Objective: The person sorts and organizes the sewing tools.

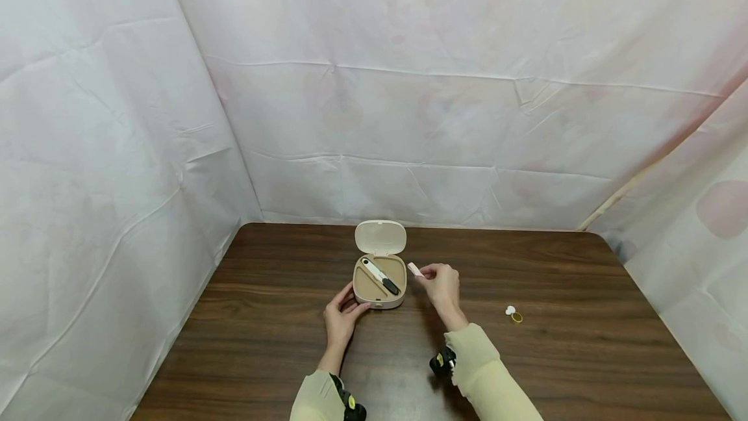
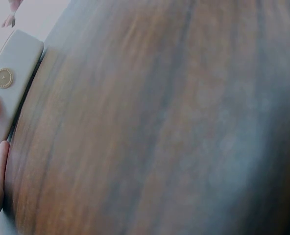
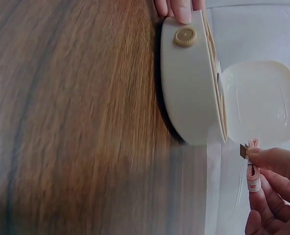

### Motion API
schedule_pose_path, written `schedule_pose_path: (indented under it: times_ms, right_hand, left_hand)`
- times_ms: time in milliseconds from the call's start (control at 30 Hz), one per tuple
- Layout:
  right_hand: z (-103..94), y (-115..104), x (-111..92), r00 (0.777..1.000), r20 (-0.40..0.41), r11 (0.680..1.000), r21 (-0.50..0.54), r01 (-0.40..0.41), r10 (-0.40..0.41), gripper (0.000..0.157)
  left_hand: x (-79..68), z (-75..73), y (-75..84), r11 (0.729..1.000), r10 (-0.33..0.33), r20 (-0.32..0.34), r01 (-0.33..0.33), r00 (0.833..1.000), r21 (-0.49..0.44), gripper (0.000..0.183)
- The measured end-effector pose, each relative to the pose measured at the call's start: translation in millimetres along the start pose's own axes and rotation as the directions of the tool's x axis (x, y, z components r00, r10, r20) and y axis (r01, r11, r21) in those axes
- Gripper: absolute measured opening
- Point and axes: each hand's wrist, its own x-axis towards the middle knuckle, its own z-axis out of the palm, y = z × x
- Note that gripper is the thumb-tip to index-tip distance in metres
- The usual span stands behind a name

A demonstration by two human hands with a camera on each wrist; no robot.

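A cream box (image 1: 380,305) with a round front button stands on the table, its lid (image 1: 380,237) raised at the back. In its beige tray lies a white tool with a black end (image 1: 381,276). My left hand (image 1: 341,320) holds the box's front left corner, thumb on the front face and fingers along the side. Just right of the box, my right hand (image 1: 442,286) pinches a folded pink tape measure (image 3: 253,171) with a metal tip between thumb and fingers. In the right wrist view the tape measure is beside the lid.
Farther right on the brown wooden table (image 1: 561,356) lie a small white piece (image 1: 510,310) and a yellow ring (image 1: 517,318). Pale cloth (image 1: 409,115) hangs behind the table and along both sides.
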Motion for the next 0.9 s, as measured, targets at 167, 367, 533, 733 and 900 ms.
schedule_pose_path:
  times_ms: [167, 367, 533, 733, 900]
  right_hand:
    - [8.6, -8, 4, 1.000, 0.012, 1.000, -0.003, 0.006, -0.006, 0.010]
    - [17.6, -20, 8, 0.999, 0.011, 0.999, 0.003, 0.035, -0.035, 0.012]
    - [25.3, -27, 10, 0.999, 0.024, 0.999, 0.021, 0.033, -0.034, 0.011]
    - [34.0, -32, 13, 0.998, 0.058, 0.999, 0.031, 0.024, -0.025, 0.011]
    - [42.5, -32, 15, 0.996, 0.087, 1.000, 0.002, 0.005, -0.005, 0.012]
  left_hand:
    - [-0.1, -0.8, 0.6, 1.000, -0.008, 0.004, 0.008, 1.000, -0.006, 0.057]
    - [-1.9, -1.5, 19.6, 0.999, -0.021, 0.023, 0.022, 0.999, -0.049, 0.055]
    - [-3.4, -0.7, 29.5, 0.997, -0.042, 0.034, 0.044, 0.999, -0.059, 0.054]
    - [-1.4, -0.8, 11.6, 0.999, -0.033, 0.023, 0.034, 0.999, -0.035, 0.056]
    - [-1.0, -0.8, 13.8, 0.997, -0.052, 0.026, 0.053, 0.998, -0.052, 0.055]
